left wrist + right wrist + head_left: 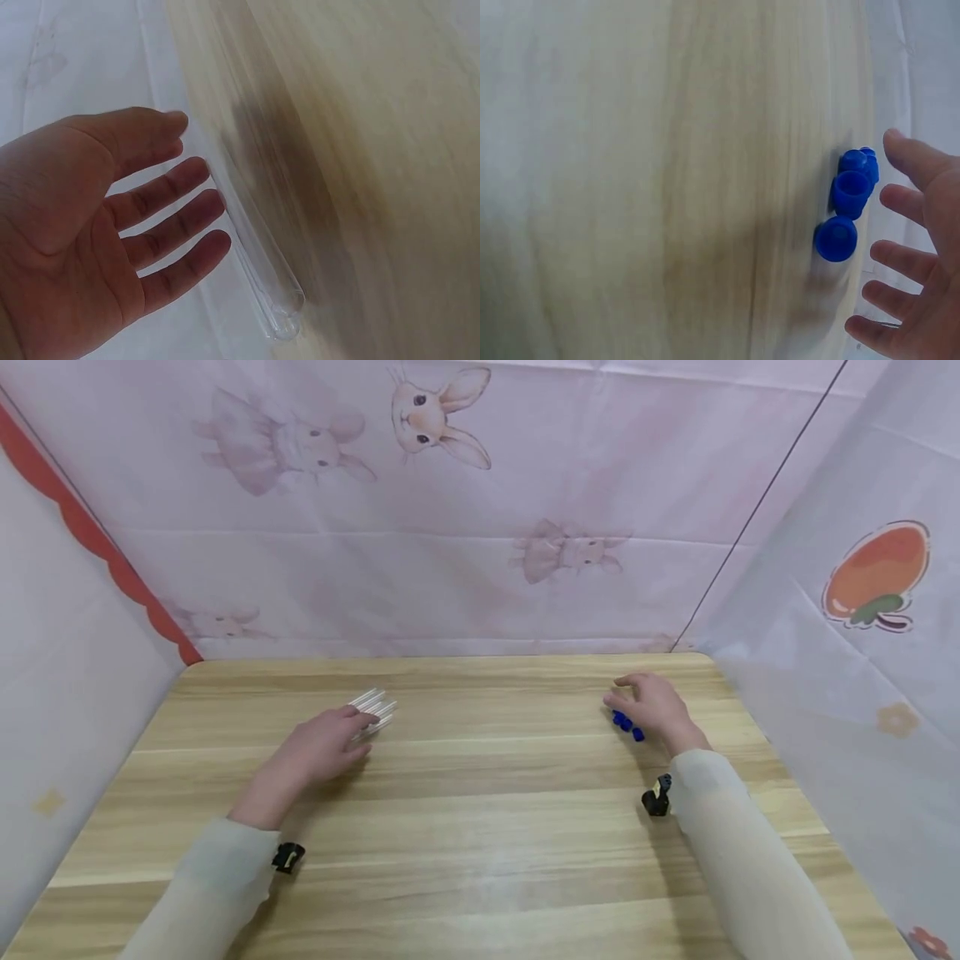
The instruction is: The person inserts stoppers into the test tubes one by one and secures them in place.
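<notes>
Several clear test tubes point(369, 700) lie side by side at the back left of the table. Over their near end reaches my left hand point(321, 749), fingers spread loosely and palm facing them. In the left wrist view a round-ended tube point(259, 244) lies right at the fingertips, and nothing is gripped. At the back right sits a small cluster of blue caps point(623, 722). My right hand point(654, 703) hovers beside them with fingers apart and relaxed. The right wrist view shows a hollow blue cap point(836, 239) close to those fingers, not held.
The wooden table point(480, 827) ends at a printed cloth wall point(450, 585) at the back. More cloth hangs along the left and right sides. Small black devices are worn at the left wrist point(288, 857) and right wrist point(657, 797).
</notes>
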{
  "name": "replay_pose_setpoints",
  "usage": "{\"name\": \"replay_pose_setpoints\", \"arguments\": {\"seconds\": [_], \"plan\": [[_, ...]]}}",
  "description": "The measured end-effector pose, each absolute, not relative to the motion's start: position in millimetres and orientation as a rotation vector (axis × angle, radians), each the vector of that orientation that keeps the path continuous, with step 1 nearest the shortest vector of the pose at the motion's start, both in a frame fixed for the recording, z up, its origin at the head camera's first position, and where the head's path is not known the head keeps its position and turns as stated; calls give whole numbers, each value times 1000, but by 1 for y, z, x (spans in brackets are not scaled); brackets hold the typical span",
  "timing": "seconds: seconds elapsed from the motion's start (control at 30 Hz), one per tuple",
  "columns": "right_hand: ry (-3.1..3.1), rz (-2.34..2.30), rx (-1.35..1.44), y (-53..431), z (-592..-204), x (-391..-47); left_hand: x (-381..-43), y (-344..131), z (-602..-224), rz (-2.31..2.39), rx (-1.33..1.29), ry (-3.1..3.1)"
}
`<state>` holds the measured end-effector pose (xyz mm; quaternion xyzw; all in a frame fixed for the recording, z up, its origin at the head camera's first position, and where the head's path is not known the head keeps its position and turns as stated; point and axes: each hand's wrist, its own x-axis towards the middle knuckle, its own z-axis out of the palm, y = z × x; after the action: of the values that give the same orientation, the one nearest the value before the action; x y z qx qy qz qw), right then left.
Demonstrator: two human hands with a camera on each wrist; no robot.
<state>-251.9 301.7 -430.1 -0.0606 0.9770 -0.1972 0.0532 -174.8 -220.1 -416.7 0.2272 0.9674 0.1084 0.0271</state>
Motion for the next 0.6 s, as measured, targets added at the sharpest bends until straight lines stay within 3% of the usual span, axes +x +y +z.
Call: {"name": "replay_pose_setpoints", "arguments": {"seconds": [0.6], "plan": [[2976,-623,-40,294,-431,-255,-174,-204,-415,312,748,2988]]}}
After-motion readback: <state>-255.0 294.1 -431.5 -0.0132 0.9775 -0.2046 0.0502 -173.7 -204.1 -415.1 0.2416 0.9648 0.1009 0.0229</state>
